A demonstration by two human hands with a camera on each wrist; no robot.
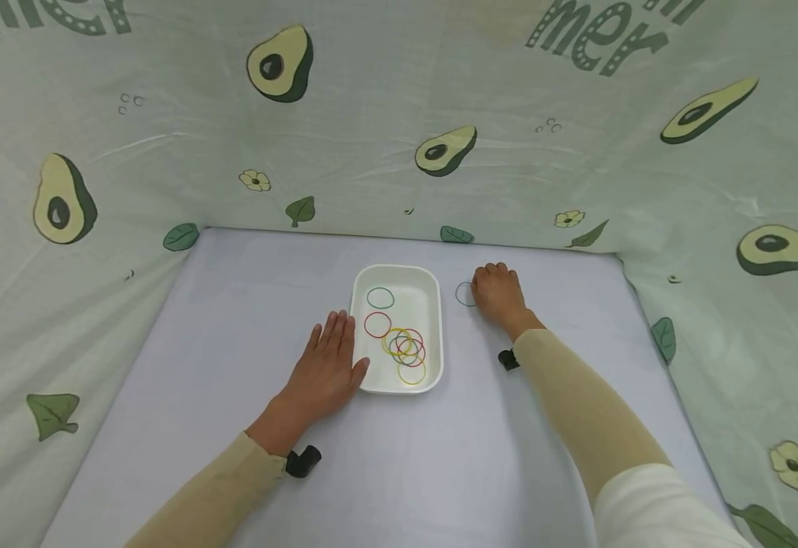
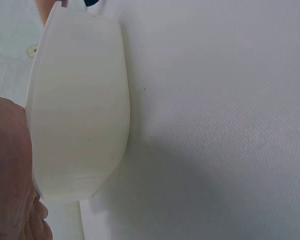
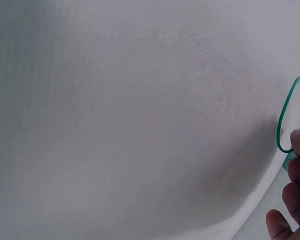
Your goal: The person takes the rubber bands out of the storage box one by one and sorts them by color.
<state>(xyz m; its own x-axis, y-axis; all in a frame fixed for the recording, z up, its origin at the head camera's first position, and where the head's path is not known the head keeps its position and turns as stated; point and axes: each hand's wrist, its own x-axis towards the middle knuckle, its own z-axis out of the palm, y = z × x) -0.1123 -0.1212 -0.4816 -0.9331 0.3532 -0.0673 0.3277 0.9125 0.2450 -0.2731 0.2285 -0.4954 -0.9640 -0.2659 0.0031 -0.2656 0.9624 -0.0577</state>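
A green rubber band (image 3: 281, 122) is pinched in my right hand (image 1: 497, 293), to the right of the white tray (image 1: 434, 335); its loop sticks out left of the fingers in the head view. My left hand (image 1: 326, 365) lies along the tray's left side, fingers straight, thumb over the rim. Inside the tray are a green band (image 1: 381, 307), a red band (image 1: 366, 323) and, toward the near end, an overlapping cluster of yellow, red and green bands (image 1: 412, 383). The left wrist view shows the tray's outer wall (image 2: 80, 110) beside the hand.
A white cloth (image 1: 399, 472) covers the table. Behind it and at both sides hangs a pale green curtain (image 1: 357, 114) printed with avocados and leaves. A black wrist camera (image 1: 303, 461) sits on the left wrist, another (image 1: 508, 360) on the right.
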